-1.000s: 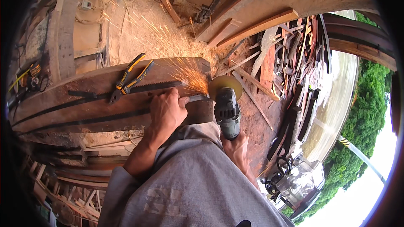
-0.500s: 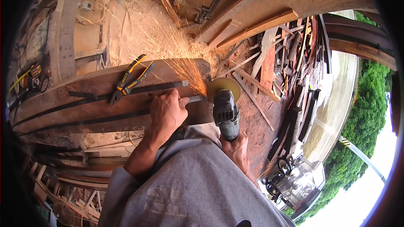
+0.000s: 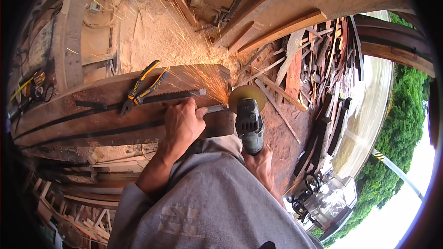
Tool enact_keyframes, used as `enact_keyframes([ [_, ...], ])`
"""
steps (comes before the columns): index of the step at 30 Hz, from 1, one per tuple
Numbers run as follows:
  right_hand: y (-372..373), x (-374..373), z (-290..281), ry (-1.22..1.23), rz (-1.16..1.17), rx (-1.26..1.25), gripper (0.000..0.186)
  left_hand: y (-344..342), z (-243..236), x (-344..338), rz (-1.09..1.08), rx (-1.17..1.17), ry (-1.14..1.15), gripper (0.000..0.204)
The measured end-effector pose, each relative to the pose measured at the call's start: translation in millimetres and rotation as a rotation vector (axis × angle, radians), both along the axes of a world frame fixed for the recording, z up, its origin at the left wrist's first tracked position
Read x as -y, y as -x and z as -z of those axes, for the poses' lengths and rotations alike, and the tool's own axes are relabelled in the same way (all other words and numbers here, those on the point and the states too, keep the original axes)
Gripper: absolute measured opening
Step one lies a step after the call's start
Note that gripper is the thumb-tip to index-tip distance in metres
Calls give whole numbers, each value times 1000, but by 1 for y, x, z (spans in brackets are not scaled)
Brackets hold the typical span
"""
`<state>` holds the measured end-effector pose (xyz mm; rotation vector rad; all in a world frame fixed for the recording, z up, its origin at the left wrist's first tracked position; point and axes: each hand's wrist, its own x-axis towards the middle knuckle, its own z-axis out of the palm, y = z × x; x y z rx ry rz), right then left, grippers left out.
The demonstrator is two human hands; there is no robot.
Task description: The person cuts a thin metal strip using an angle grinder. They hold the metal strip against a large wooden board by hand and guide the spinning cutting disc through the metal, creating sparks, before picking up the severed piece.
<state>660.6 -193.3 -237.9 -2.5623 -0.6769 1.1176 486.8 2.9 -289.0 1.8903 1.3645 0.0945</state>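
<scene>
My right hand (image 3: 259, 162) is wrapped round the body of an angle grinder (image 3: 250, 127). The grinder's yellowish disc (image 3: 247, 96) meets the end of a dark, toothed saw blade (image 3: 216, 109), and orange sparks fly up and to the left. With fingers closed, my left hand (image 3: 184, 122) grips that blade and presses it on a thick wooden beam (image 3: 101, 85). Just beyond this hand, a second toothed blade (image 3: 173, 95) lies along the beam. Pliers (image 3: 140, 87) with yellow and black handles rest across it, their jaws toward me.
A short dark metal piece (image 3: 91, 104) lies on the beam at the left. Sawdust (image 3: 152, 32) covers the ground beyond. Scrap wood (image 3: 318, 60) is heaped at the right, near a parked motorbike (image 3: 325, 198). A large slab (image 3: 295, 4) leans at the far right.
The grinder has shifted very slightly to the right, and the sparks spread in a wider fan. My left hand stays in place on the blade.
</scene>
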Motion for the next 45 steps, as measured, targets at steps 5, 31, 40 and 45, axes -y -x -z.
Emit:
enact_keyframes([
  [5,-1,21,25,-113,18,8,35,-2,-5,-1,-23,-5,56,25],
  [31,1,22,28,-256,73,-27,35,0,3,1,1,-7,4,24],
  [40,1,1,0,-88,14,18,33,0,0,0,16,-27,-2,24],
  [45,2,-4,-4,-61,26,8,34,-1,-3,-1,-9,-3,22,24],
])
